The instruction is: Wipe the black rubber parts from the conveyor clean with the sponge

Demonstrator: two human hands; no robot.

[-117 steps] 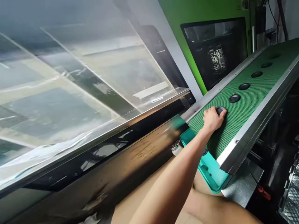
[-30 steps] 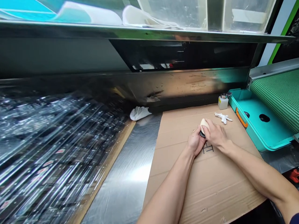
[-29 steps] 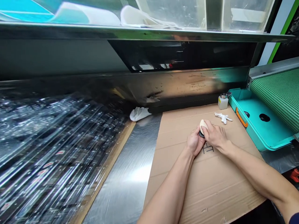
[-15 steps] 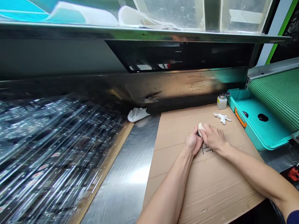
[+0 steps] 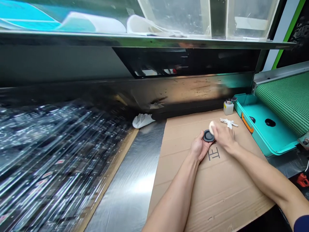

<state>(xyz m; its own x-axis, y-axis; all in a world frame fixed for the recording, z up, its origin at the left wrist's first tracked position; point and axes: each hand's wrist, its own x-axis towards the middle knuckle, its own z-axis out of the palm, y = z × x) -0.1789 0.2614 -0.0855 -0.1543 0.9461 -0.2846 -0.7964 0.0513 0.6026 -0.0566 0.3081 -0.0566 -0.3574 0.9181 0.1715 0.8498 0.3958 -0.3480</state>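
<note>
Above the brown cardboard sheet, my left hand grips a round dark grey disc-shaped part by its edge, with a ringed face turned up. My right hand is closed on a small cream-coloured pad, perhaps a sponge or folded cloth. The pad is just at the disc's upper right; whether they touch I cannot tell. Just beyond the right hand lies a crumpled white glove or cloth. Behind it stands a small white bottle with a metal top.
A turquoise tray with an orange clip and dark round pieces sits at the right, under a green mesh conveyor belt. On the left are stacked clear plastic trays. A white cloth lies by the metal strip. A shelf crosses above.
My right hand has drawn the pad off the disc, up and to the right, so the disc's face now shows. My left hand has stayed nearly in place.
</note>
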